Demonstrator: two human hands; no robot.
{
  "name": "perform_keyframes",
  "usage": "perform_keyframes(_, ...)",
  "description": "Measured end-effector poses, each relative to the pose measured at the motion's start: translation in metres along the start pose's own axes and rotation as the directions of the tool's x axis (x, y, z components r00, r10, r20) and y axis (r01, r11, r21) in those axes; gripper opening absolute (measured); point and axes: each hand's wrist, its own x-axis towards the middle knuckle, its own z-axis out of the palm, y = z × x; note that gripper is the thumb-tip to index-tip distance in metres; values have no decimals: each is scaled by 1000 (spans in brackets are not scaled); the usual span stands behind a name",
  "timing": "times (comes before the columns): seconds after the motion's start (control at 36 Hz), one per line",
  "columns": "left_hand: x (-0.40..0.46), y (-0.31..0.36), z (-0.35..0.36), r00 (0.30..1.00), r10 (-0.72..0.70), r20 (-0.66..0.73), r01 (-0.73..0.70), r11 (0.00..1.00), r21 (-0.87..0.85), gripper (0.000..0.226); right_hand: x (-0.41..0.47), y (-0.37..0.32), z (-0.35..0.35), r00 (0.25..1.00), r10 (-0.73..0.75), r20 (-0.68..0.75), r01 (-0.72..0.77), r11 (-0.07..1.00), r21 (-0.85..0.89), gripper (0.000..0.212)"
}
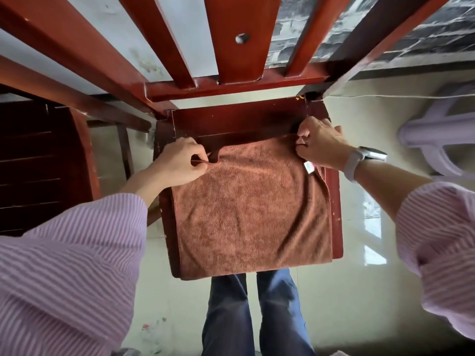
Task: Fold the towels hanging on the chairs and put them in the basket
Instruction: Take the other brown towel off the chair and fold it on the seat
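Note:
A brown towel lies spread flat over the seat of a red-brown wooden chair, its near edge hanging slightly past the seat's front. My left hand pinches the towel's far left corner between thumb and fingers. At the far right corner my right hand grips the towel's edge, just above a small white label. No basket is in view.
The chair's slatted backrest rises just behind the seat. A second dark wooden chair stands to the left. A pale plastic stool sits on the tiled floor at the right. My legs are below the seat's front edge.

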Motion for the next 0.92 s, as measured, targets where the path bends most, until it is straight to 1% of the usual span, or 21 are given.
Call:
perform_keyframes(0.08, -6, -4, -5, 999, 9, 46, -10, 1000, 9, 5, -1, 2, -1, 1000, 14, -1, -14, 998, -56, 29)
perform_keyframes(0.17, -12, -6, -7, 998, 44, 43, -45, 999, 24, 5, -2, 3, -3, 999, 35, -11, -36, 994, -102, 28)
perform_keyframes(0.22, -15, -5, -9, 993, 121, -14, -120, 992, 45, 6, -4, 5, -3, 999, 25, -25, -27, 993, -115, 25)
perform_keyframes(0.28, -15, -2, -10, 977, 209, -44, -203, 973, 109, 12, -5, 7, -6, 999, 2, -50, -7, 994, -105, 21)
perform_keyframes(0.31, -16, 0, -11, 973, 229, -31, -223, 965, 134, 17, -5, 8, -7, 998, -12, -59, 6, 994, -105, 19)
perform_keyframes(0.33, -16, 2, -11, 971, 238, -1, -235, 960, 151, 16, -6, 9, -8, 998, -25, -62, 18, 994, -112, 18)
perform_keyframes(0.39, -17, 0, -10, 965, 252, 69, -261, 946, 191, 6, -9, 12, -10, 997, -60, -54, 52, 989, -140, 19)
perform_keyframes(0.42, -18, -3, -9, 963, 251, 97, -267, 938, 223, 5, -10, 14, -10, 995, -80, -54, 70, 984, -161, 19)
perform_keyframes(0.47, -19, -10, -8, 967, 223, 127, -252, 920, 299, 6, -13, 18, -13, 992, -103, -71, 88, 977, -194, 22)
perform_keyframes(0.5, -19, -13, -8, 971, 206, 121, -235, 913, 333, 8, -14, 20, -14, 991, -102, -83, 84, 978, -192, 23)
perform_keyframes(0.61, -22, -22, -12, 978, 209, 16, -198, 897, 395, 18, -21, 28, -17, 991, -82, -109, 64, 985, -158, 20)
perform_keyframes(0.69, -26, -25, -16, 978, 203, -47, -176, 926, 334, 21, -25, 33, -18, 990, -83, -111, 66, 987, -149, 21)
perform_keyframes(0.78, -33, -23, -20, 984, 151, -93, -127, 965, 228, 19, -30, 32, -19, 988, -74, -134, 59, 992, -114, 21)
perform_keyframes(0.92, -47, -24, -26, 987, 77, -144, -49, 982, 183, 18, -47, 32, -23, 982, -84, -166, 72, 994, -80, 17)
